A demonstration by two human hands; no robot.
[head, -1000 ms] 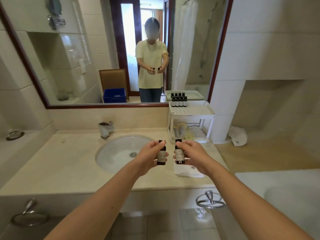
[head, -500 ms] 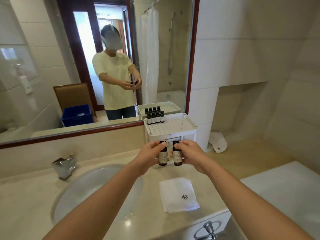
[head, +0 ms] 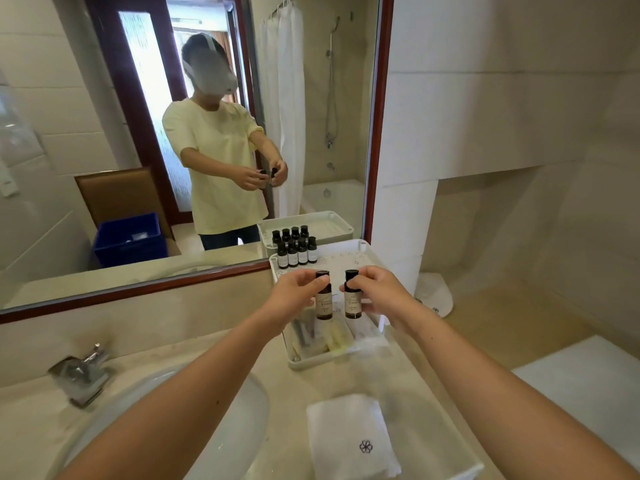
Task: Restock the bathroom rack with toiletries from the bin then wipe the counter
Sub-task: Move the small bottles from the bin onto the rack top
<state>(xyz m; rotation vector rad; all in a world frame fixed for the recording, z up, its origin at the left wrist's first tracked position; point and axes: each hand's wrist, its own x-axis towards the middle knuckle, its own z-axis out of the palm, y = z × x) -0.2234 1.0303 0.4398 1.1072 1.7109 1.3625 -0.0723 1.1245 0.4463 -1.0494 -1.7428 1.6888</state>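
Both hands have moved up and forward from over the table's front edge and now hover at the white rack, level with its top shelf. The left hand pinches one small dark bottle near its cap, thumb in front and fingers curled behind. The right hand pinches a second bottle the same way. The two bottles hang upright, side by side, close but apart, in front of the shelf's near rim. On the shelf, at about eleven o'clock from the hands, a row of matching bottles stands against the mirror. A folded white cloth lies on the table at six o'clock from the rack, with the sink at eight o'clock. The blue bin shows only as a reflection.

To my eye, the step is setting this pair down on the top shelf. It would go best by lifting both bases clear of the raised rim and carrying them toward twelve o'clock. They can then be lowered flat onto the bare stretch just right of the standing row. The bottles look narrow and easy to topple, so each should be released only once it stands firm, without nudging the row.
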